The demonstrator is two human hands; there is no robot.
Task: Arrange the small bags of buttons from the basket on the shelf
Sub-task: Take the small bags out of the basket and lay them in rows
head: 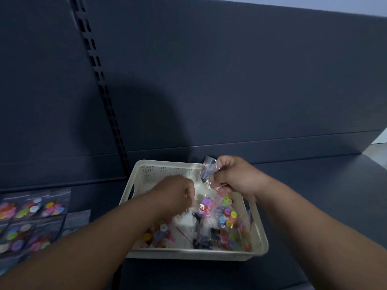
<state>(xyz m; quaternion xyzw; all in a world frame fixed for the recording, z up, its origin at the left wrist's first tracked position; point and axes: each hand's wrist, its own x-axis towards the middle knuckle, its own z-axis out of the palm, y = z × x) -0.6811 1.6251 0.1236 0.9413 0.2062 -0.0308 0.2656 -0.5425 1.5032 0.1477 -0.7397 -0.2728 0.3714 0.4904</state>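
A white perforated basket stands on the dark shelf and holds several clear small bags of coloured buttons. My right hand is over the basket's far right corner, closed on clear bags with red seal strips; a bag of purple and pink buttons hangs below it. My left hand reaches down into the middle of the basket, fingers curled among the bags; whether it grips one is hidden by blur.
Several bags of buttons lie in rows on the shelf at the left. The dark back panel with a slotted upright rises behind. Bare shelf surface extends right of the basket.
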